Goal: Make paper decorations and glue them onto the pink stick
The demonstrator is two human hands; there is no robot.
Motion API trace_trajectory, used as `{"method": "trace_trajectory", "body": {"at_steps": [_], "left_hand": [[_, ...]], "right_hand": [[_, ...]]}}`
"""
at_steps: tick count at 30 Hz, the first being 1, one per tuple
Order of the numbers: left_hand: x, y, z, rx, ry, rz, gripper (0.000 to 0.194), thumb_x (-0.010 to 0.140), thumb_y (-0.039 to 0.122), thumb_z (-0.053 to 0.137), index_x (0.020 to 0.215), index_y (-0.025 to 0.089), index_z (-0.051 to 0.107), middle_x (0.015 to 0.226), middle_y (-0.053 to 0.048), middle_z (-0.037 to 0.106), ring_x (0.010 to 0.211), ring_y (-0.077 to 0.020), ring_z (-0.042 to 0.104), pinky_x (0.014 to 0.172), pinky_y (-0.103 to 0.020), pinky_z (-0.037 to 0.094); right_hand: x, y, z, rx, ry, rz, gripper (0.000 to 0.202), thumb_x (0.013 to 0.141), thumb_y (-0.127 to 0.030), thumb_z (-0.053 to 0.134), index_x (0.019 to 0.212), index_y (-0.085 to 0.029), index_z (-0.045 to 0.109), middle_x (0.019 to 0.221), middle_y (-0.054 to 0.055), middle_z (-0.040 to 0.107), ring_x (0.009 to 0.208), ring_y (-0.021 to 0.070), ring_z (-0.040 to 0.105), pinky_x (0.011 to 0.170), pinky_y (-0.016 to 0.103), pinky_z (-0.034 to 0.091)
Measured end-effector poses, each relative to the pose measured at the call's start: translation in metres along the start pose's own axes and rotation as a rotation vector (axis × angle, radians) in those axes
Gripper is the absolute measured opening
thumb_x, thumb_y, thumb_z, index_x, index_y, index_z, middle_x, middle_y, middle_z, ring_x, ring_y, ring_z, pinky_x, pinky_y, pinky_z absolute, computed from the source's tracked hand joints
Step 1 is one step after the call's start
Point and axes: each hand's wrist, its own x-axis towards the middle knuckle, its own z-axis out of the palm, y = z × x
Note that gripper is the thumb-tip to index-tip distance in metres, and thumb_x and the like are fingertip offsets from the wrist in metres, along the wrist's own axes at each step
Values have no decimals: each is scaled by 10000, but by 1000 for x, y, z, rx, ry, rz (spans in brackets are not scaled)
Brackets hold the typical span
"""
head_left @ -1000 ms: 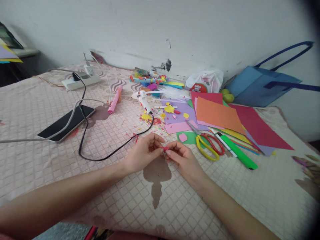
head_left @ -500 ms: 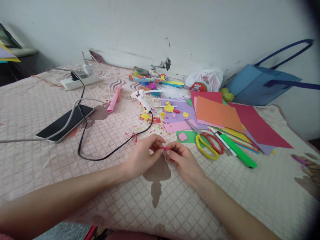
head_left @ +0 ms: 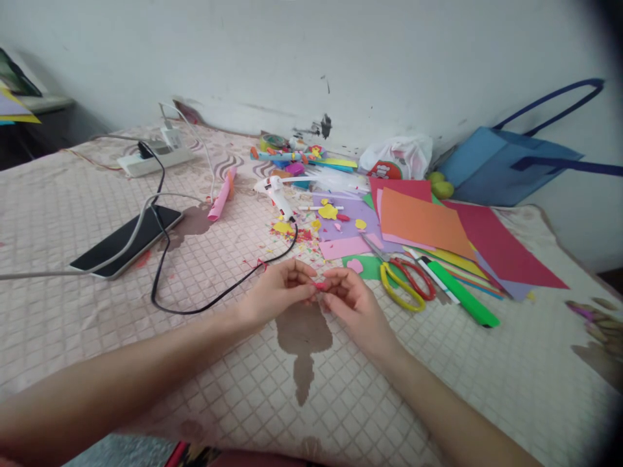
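Note:
Between my two hands, above the near middle of the table, is a small pinkish-red piece (head_left: 320,286), perhaps paper or foam; its exact shape is mostly covered by fingers. My left hand (head_left: 283,286) pinches its left end, thumb against fingers. At its right end, the thumb and fingertips of my right hand (head_left: 354,301) are closed on it too. Just beyond my hands lies a green sheet (head_left: 372,268) with a pink cut-out (head_left: 355,265) on it. Scissors with yellow and red handles (head_left: 402,293) rest to the right of my right hand.
A white glue gun (head_left: 278,196) trails a black cord around my left side. A tablet-like black device (head_left: 127,243) and a power strip (head_left: 156,160) lie left. Paper scraps, stacked coloured sheets (head_left: 424,222), a green cutter (head_left: 463,295) and a blue bag (head_left: 506,165) are beyond and right.
The fingers have shifted around the small pinkish-red piece, and it now lies more level between them. My hands have drawn slightly apart. The things on the table stay put.

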Motion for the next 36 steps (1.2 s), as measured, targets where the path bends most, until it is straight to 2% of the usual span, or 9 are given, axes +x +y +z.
{"method": "trace_trajectory", "body": {"at_steps": [3,6,10,16,21,26,30,33,36], "left_hand": [[2,3,-3,-169,-46,-168,289,687,168,673,921,130,508,695,-1,615,610,-87,582,611,-222,458],[2,4,-4,-181,-75,-215,306,666,153,688,913,131,508,667,3,622,583,-81,575,591,-213,451],[4,0,-7,-78,-96,-210,288,674,139,659,916,134,501,665,12,619,566,-79,570,577,-218,460],[6,-7,-14,242,-146,-41,239,678,138,638,889,144,528,684,14,611,615,-93,582,549,-193,446],[7,-3,-13,153,-160,-142,231,692,176,648,889,134,535,707,0,629,583,-78,575,538,-188,446],[7,4,-13,93,-189,-190,218,729,235,641,890,125,543,717,-9,629,575,-69,565,564,-202,457],[4,7,-14,264,-226,-4,221,744,252,633,913,132,554,781,-24,635,686,-100,587,619,-222,466],[1,9,-12,480,-150,156,162,762,238,609,889,146,574,808,-21,632,740,-114,586,645,-227,458],[-2,8,-8,602,-72,212,97,798,221,552,854,151,589,792,-13,630,713,-107,576,650,-231,454]], "right_hand": [[-1,-5,-5,-352,11,-271,218,801,-117,521,980,-236,561,955,34,559,847,154,558,746,307,470],[0,-7,-8,-545,-29,-435,192,824,-96,490,935,-227,574,935,42,577,880,168,557,764,317,467],[1,-1,-10,-632,-89,-476,183,843,-88,475,935,-222,560,889,40,592,844,164,563,736,304,471],[3,12,-10,-695,-181,-467,164,863,-117,459,913,-229,567,894,46,581,854,173,562,754,319,471],[3,12,-8,-651,-152,-464,223,820,-80,481,976,-223,553,952,58,573,908,179,553,779,313,469],[3,6,-7,-550,-81,-310,153,809,-108,500,866,-216,593,815,25,609,748,153,570,661,274,463],[3,5,-8,-314,-44,-71,71,804,-183,538,832,-196,602,769,13,627,691,138,581,636,268,467],[4,4,-8,-155,-57,44,62,798,-239,564,820,-190,594,724,-4,610,626,117,568,590,251,459],[4,2,-8,-96,-74,99,76,789,-259,578,798,-185,591,690,-14,592,588,103,553,555,236,441]]}}
